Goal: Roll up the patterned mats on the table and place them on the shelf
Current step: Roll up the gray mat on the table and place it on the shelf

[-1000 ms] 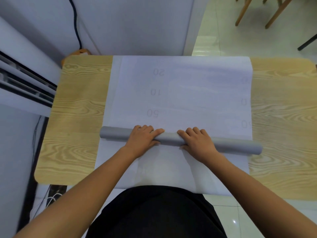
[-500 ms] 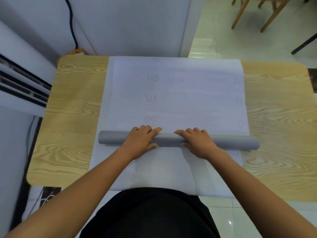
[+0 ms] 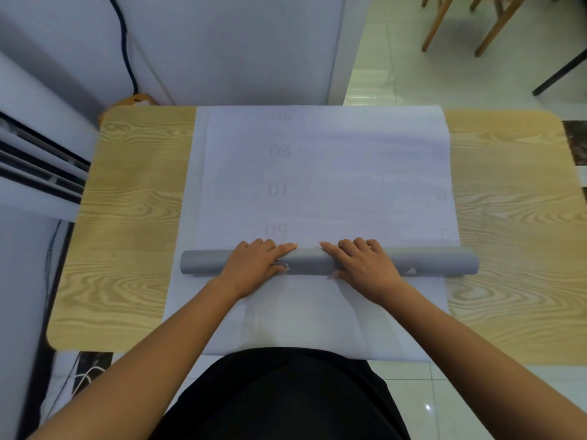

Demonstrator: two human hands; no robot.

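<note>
Two hands on one part-rolled mat, seen from the head view. Item: pale mat point(image 3: 333, 185), lying flat across the middle of a wood-grain table point(image 3: 133, 217), its far edge at the table's far edge. Its near end is wound into a grey roll point(image 3: 308, 262) that lies left to right across the table's middle. Under it is a wider pale under-sheet point(image 3: 301, 312), which shows to the left of the mat and runs from the roll to the table's near edge. Writing: faint figures show reversed through the mat in a column, from far to near an unclear pair, then 20, 10 and 50. Fainter figures along the right edge are mostly only an 0. Two small pale marks on the roll are unreadable. No brand can be read. Left hand point(image 3: 254, 265): palm down on the roll left of centre, fingers side by side and draped over its top, tips at its far side. Right hand point(image 3: 365, 265): the same, right of centre, thumb at the near side. Surroundings: black cable point(image 3: 127, 52) on the far wall, white slotted unit point(image 3: 38, 173) at left, wooden chair legs point(image 3: 444, 20) on the tiled floor point(image 3: 413, 74) at far right.
</note>
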